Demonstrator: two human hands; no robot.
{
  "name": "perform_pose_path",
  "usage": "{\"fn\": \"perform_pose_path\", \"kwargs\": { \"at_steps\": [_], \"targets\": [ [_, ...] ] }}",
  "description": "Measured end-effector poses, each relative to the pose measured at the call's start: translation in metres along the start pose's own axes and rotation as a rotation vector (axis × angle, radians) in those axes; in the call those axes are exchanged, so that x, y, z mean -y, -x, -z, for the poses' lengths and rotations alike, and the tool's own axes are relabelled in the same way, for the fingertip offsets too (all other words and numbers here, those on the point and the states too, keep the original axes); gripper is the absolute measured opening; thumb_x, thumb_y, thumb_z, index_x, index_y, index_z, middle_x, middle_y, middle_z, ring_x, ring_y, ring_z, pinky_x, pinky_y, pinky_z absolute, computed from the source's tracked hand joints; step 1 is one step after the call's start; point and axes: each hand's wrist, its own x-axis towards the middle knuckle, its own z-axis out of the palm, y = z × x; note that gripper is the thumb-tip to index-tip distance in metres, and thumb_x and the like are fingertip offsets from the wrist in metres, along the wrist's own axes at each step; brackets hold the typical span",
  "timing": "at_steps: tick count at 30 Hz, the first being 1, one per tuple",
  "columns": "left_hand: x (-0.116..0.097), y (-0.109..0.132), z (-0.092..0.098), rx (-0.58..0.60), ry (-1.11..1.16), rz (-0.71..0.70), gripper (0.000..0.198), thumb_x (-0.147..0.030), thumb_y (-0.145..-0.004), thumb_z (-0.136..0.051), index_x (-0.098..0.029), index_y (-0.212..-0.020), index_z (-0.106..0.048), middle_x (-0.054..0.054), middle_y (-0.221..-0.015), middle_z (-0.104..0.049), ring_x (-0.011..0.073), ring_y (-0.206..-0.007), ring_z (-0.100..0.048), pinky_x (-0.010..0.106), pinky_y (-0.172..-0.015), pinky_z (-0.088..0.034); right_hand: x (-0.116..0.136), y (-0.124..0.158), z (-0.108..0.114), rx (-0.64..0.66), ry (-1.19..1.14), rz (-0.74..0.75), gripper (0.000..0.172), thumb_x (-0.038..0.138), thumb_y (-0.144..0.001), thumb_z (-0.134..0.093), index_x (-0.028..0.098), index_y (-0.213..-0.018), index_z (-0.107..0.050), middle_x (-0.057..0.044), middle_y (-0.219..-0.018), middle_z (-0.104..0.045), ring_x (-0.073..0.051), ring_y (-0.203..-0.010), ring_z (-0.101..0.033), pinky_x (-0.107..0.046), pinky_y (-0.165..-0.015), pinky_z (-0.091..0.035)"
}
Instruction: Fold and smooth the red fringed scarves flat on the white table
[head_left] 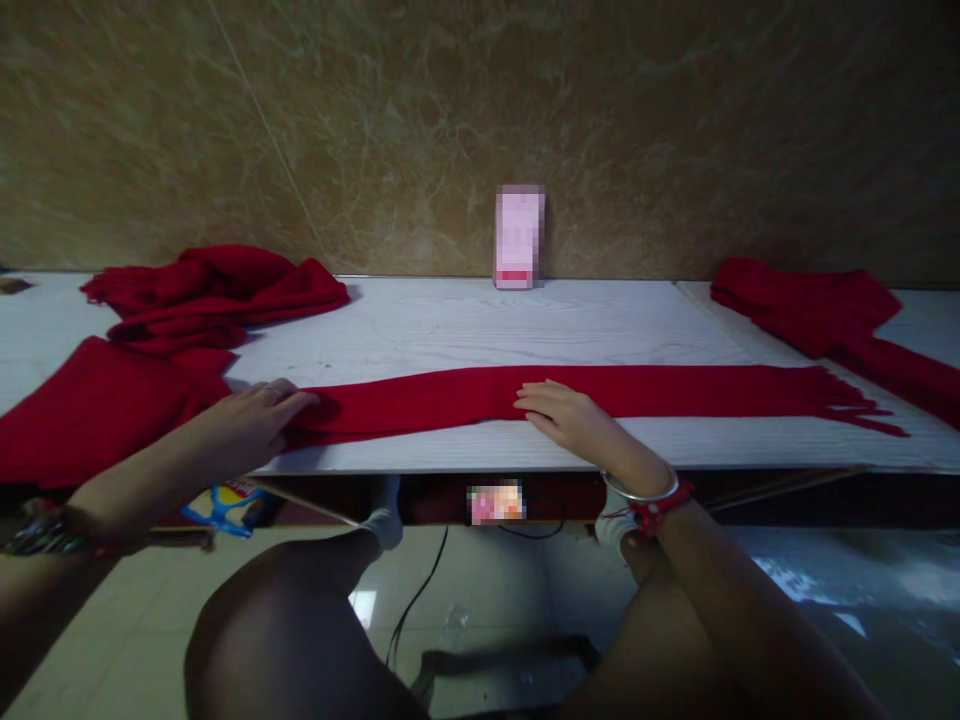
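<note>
A long red scarf [675,390] lies flat in a narrow band along a white wood-grain table, its fringe spread at the right end. My right hand [570,415] rests on the middle of the band with its fingers stretched out flat. On the band's left part lies my left hand [262,415], palm down, fingers loosely extended over the cloth; a ring shows on one finger. Beneath and beside my left forearm, more red cloth [97,410] covers the table, and whether it joins the band is hidden by my hand.
A crumpled red fringed scarf [225,290] lies at the back left, more red cloth [802,300] at the back right. A blurred pink phone-like object [517,235] leans on the marbled wall [637,130]. Below the table [420,330] are a blue packet [229,507] and a black cable [420,590].
</note>
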Motion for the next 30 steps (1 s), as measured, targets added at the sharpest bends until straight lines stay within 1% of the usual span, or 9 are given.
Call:
{"fn": "perform_pose_path", "kwargs": {
  "at_steps": [2, 3, 7, 9, 12, 15, 19, 26, 30],
  "targets": [
    [-0.019, -0.011, 0.004, 0.079, 0.055, -0.146, 0.047, -0.014, -0.082, -0.034, -0.008, -0.124, -0.053, 0.016, -0.132, -0.051, 0.0232, -0.120, -0.050, 0.034, -0.100, -0.040, 0.000, 0.001, -0.001, 0.019, 0.020, 0.004, 0.031, 0.012, -0.087, -0.046, 0.018, -0.109, -0.067, -0.008, -0.117, -0.067, -0.018, -0.114, -0.058, -0.039, -0.103, -0.043],
    [-0.032, -0.017, 0.005, 0.112, 0.103, -0.188, 0.049, -0.022, -0.083, -0.039, -0.008, -0.129, -0.050, 0.017, -0.139, -0.044, 0.0255, -0.126, -0.045, 0.036, -0.102, -0.038, 0.001, 0.002, -0.002, 0.030, 0.026, 0.000, 0.032, 0.013, -0.088, -0.045, 0.019, -0.112, -0.066, -0.008, -0.120, -0.065, -0.018, -0.116, -0.056, -0.040, -0.104, -0.042],
    [-0.096, -0.049, 0.002, 0.046, 0.216, -0.248, 0.057, -0.043, -0.091, -0.039, -0.016, -0.141, -0.035, 0.013, -0.154, -0.021, 0.0266, -0.139, -0.025, 0.041, -0.109, -0.030, 0.001, 0.006, -0.002, 0.079, 0.044, -0.040, 0.036, 0.017, -0.091, -0.042, 0.022, -0.121, -0.061, -0.007, -0.131, -0.058, -0.018, -0.126, -0.048, -0.042, -0.108, -0.037],
    [-0.123, -0.063, -0.004, 0.058, 0.214, -0.298, 0.059, -0.047, -0.091, -0.040, -0.016, -0.141, -0.035, 0.013, -0.153, -0.022, 0.0281, -0.140, -0.021, 0.044, -0.110, -0.027, 0.001, 0.010, 0.001, 0.096, 0.060, -0.068, 0.038, 0.018, -0.092, -0.040, 0.023, -0.125, -0.057, -0.006, -0.135, -0.055, -0.018, -0.129, -0.043, -0.045, -0.110, -0.034],
    [-0.144, -0.077, -0.012, 0.028, 0.172, -0.329, 0.052, -0.039, -0.093, -0.036, -0.013, -0.139, -0.039, 0.014, -0.149, -0.032, 0.0256, -0.137, -0.030, 0.045, -0.110, -0.027, 0.000, 0.018, 0.007, 0.129, 0.078, -0.106, 0.041, 0.018, -0.092, -0.039, 0.019, -0.131, -0.051, -0.007, -0.139, -0.050, -0.019, -0.132, -0.039, -0.046, -0.112, -0.029],
    [-0.149, -0.081, -0.013, 0.010, 0.120, -0.323, 0.048, -0.022, -0.092, -0.035, -0.008, -0.137, -0.041, 0.016, -0.147, -0.036, 0.0234, -0.134, -0.035, 0.038, -0.109, -0.031, -0.001, 0.027, 0.014, 0.173, 0.083, -0.144, 0.044, 0.020, -0.093, -0.037, 0.018, -0.136, -0.046, -0.008, -0.142, -0.045, -0.019, -0.134, -0.035, -0.047, -0.112, -0.027],
    [-0.147, -0.080, -0.009, 0.127, 0.056, -0.297, 0.057, -0.004, -0.086, -0.033, -0.014, -0.142, -0.035, 0.012, -0.151, -0.028, 0.0250, -0.138, -0.025, 0.039, -0.110, -0.030, -0.002, 0.035, 0.019, 0.220, 0.093, -0.161, 0.042, 0.023, -0.095, -0.034, 0.024, -0.134, -0.047, -0.004, -0.146, -0.040, -0.020, -0.137, -0.030, -0.049, -0.112, -0.026],
    [-0.131, -0.073, -0.011, 0.184, 0.007, -0.294, 0.068, 0.002, -0.083, -0.027, -0.029, -0.144, -0.030, 0.004, -0.153, -0.023, 0.0255, -0.139, -0.023, 0.045, -0.106, -0.035, 0.005, 0.029, 0.022, 0.209, 0.095, -0.192, 0.039, 0.029, -0.096, -0.036, 0.024, -0.132, -0.050, -0.005, -0.144, -0.044, -0.019, -0.136, -0.033, -0.048, -0.112, -0.026],
    [-0.126, -0.069, -0.009, 0.193, 0.033, -0.288, 0.072, 0.003, -0.080, -0.028, -0.029, -0.145, -0.027, 0.004, -0.154, -0.020, 0.0255, -0.140, -0.020, 0.047, -0.107, -0.033, 0.011, 0.025, 0.020, 0.164, 0.198, -0.320, 0.043, 0.032, -0.096, -0.035, 0.019, -0.136, -0.046, -0.009, -0.144, -0.043, -0.023, -0.136, -0.032, -0.051, -0.112, -0.024]
  ]
}}
